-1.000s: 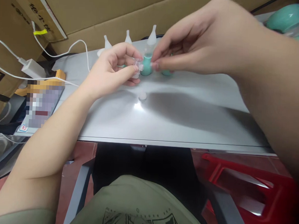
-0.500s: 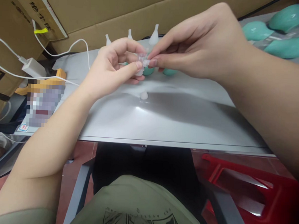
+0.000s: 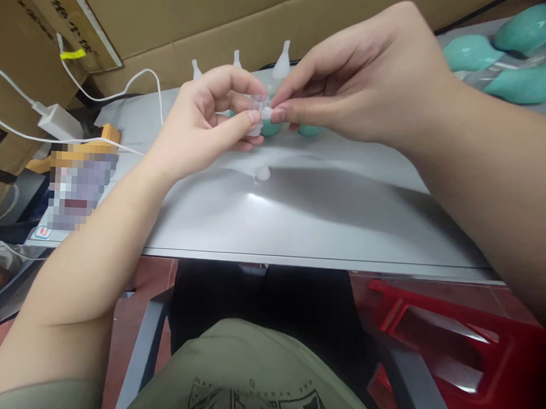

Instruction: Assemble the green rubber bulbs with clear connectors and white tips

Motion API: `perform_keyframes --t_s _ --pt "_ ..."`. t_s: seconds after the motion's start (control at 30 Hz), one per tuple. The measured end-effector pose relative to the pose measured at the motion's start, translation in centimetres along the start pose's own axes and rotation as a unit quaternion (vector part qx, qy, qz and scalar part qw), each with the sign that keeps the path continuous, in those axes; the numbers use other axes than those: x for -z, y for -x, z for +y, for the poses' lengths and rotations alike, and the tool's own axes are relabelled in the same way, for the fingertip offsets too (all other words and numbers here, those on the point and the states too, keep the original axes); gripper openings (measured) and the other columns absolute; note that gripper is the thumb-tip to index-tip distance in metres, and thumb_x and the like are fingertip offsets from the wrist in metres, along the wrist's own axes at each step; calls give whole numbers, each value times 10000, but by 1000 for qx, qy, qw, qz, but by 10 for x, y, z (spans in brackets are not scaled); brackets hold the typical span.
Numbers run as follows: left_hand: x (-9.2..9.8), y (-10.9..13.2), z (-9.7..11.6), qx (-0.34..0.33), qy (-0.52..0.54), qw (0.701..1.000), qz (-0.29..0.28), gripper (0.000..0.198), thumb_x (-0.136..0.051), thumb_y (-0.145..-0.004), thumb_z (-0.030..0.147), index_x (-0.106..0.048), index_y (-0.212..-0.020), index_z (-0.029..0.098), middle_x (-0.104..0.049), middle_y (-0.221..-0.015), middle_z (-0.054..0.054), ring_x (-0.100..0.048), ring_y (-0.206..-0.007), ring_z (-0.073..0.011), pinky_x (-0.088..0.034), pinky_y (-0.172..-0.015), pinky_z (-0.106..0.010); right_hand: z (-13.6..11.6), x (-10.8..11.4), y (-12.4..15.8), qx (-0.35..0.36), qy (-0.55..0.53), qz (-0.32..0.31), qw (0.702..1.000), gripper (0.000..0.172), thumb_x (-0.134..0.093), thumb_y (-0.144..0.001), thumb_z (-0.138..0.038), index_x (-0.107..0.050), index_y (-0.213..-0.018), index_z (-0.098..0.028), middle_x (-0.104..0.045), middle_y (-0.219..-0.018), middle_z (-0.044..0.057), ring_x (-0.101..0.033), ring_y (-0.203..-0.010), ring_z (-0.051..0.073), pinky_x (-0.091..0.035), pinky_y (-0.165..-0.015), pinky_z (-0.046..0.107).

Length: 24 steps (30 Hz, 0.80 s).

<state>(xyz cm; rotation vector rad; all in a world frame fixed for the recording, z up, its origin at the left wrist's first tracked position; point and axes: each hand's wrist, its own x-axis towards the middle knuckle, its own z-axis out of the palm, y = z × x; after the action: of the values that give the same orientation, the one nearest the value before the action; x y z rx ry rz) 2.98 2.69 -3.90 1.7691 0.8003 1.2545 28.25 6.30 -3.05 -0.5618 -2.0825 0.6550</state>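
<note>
My left hand (image 3: 203, 118) holds a clear, cylindrical plastic part (image 3: 255, 129) between thumb and fingers, above the table. From the other side, the thumb and forefinger of my right hand (image 3: 375, 88) pinch a small translucent plug-like piece (image 3: 265, 113). That piece touches the side of the clear part; whether it sits inside an opening there I cannot tell. Behind my hands stand several pointed translucent nozzles (image 3: 283, 64), with teal bulbs (image 3: 271, 129) partly showing below. A small whitish cone-shaped piece (image 3: 263, 173) rests on the table in front of my hands.
Teal bulbs with clear parts (image 3: 531, 81) lie at the back right of the grey table (image 3: 317, 231). Cardboard (image 3: 182, 16) walls the rear. On the left are a white charger (image 3: 63, 123), cables and a blurred-out flat object (image 3: 84, 188). A red stool (image 3: 512, 363) stands below right.
Both hands keep nearly the same grip and place. The small piece and the clear part have shifted only slightly; the view has tilted a little.
</note>
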Motion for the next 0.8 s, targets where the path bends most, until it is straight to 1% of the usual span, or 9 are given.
perform_keyframes --t_s 0.13,0.23,0.3,0.4,0.47,0.53,0.67,0.73,0.8 --pt "3 -2 -9 -25 0 1000 -8 206 -894 -914 130 -863 -1076 254 -879 -935 8 -882 -772 -194 -772 -683 -285 1 -1 -1 1 2 8 1000 50 -955 -985 -172 -921 -997 -207 -770 -827 -63 -644 -744 -9 -502 -685 117" --pt "5 -4 -19 -45 12 999 -12 188 -904 -927 179 -869 -1093 261 -867 -930 3 -883 -767 -197 -763 -663 -279 2 -2 0 3 6 13 1000 27 -926 -997 -154 -915 -1001 -179 -764 -823 -71 -628 -740 -26 -479 -679 98" --pt "6 -6 -24 -52 12 998 -16 224 -946 -901 230 -854 -1101 270 -856 -933 -2 -860 -760 -194 -745 -660 -288 2 -2 0 5 12 11 1000 31 -912 -1002 -142 -911 -1001 -172 -760 -819 -76 -614 -734 -33 -463 -672 92" --pt "9 -9 -26 -36 -10 999 -29 317 -1009 -887 328 -810 -1131 289 -844 -969 -12 -821 -789 -197 -715 -683 -310 2 -1 1 10 22 12 1000 54 -909 -1003 -133 -906 -1002 -187 -756 -825 -81 -594 -741 -40 -447 -683 86" --pt "10 -9 -26 -25 -25 999 -41 340 -1019 -910 370 -793 -1153 294 -840 -998 -12 -815 -806 -191 -716 -715 -314 2 -1 1 14 27 11 999 58 -912 -1008 -150 -904 -1006 -208 -758 -843 -80 -596 -756 -36 -451 -698 91" --pt "10 -9 -26 -35 -18 998 -42 318 -1012 -927 358 -801 -1155 291 -841 -1003 -6 -825 -802 -177 -722 -717 -293 2 0 0 21 40 9 999 44 -905 -1028 -189 -900 -1018 -231 -768 -867 -77 -612 -775 -23 -467 -714 108" --pt "9 -9 -30 -73 34 996 -33 215 -982 -952 266 -859 -1128 278 -872 -975 7 -872 -780 -169 -738 -662 -238 4 1 0 49 77 7 996 22 -886 -1057 -234 -888 -1039 -248 -778 -900 -87 -622 -800 -12 -475 -732 130" --pt "10 -8 -30 -70 42 996 -36 192 -974 -966 242 -881 -1125 292 -884 -974 15 -879 -771 -169 -752 -665 -237 4 0 0 51 83 12 995 24 -902 -1053 -244 -887 -1036 -235 -776 -909 -79 -617 -804 -5 -481 -734 141" --pt "11 -7 -28 -61 37 997 -38 191 -977 -980 237 -895 -1131 319 -888 -986 18 -877 -780 -175 -767 -683 -259 4 -1 0 47 74 13 996 65 -939 -1031 -263 -887 -1014 -228 -774 -895 -63 -615 -785 9 -487 -712 163"
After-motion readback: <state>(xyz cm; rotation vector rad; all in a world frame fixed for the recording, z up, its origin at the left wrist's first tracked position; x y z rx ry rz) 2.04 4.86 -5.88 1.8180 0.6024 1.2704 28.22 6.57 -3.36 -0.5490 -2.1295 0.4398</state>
